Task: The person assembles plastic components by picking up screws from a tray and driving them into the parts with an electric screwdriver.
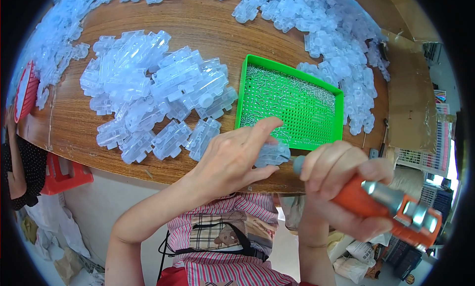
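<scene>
My left hand (230, 155) pinches a small transparent plastic housing (272, 155) at the table's front edge, just below the green tray. Its fingers partly cover the piece. Wrapped in my right hand (341, 174) is an orange power screwdriver (363, 199) with a silver rear part. The grey nose of the tool points left at the housing; whether the bit touches it I cannot tell. Inside the shallow green tray (241, 100) lie many small silver screws (277, 88), over a bottom full of holes. A heap of similar transparent housings (148, 83) spreads left of the tray.
More transparent parts pile up along the far right (321, 33) and far left (59, 28) of the wooden table (198, 18). A cardboard sheet (410, 98) stands at the right edge. At left are a red basket (25, 93), a red stool (64, 176) and another person's arm (17, 167).
</scene>
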A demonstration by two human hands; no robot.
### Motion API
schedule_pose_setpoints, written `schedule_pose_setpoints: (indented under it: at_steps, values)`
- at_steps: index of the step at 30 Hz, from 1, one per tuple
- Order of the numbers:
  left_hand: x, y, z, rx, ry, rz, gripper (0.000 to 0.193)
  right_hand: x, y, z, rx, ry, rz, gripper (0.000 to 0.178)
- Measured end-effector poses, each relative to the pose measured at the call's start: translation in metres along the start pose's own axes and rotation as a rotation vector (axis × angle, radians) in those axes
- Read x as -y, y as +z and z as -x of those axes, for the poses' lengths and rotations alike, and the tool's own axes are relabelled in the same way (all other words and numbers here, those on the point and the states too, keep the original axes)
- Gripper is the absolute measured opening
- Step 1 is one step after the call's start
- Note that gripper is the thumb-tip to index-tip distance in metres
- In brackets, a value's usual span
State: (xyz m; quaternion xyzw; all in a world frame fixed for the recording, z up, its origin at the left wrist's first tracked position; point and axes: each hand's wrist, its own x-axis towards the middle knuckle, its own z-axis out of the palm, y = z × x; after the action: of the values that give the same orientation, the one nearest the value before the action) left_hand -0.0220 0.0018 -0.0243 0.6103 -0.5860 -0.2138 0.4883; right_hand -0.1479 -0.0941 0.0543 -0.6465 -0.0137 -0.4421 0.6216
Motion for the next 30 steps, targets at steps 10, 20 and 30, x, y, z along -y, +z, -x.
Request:
schedule_pose_setpoints:
  at_steps: [10, 20, 30]
  values:
    - [-0.001, 0.004, 0.001, -0.009, 0.004, 0.024, 0.066, -0.01, 0.005, 0.01, -0.012, 0.123, -0.046, 0.067]
    - [0.004, 0.002, 0.002, 0.013, 0.012, -0.009, 0.067, -0.02, 0.015, 0.009, 0.011, 0.035, 0.119, 0.057]
    - [-0.001, -0.012, 0.014, -0.064, 0.133, -0.106, 0.065, -0.005, 0.009, -0.021, -0.256, 0.121, -0.13, 0.085]
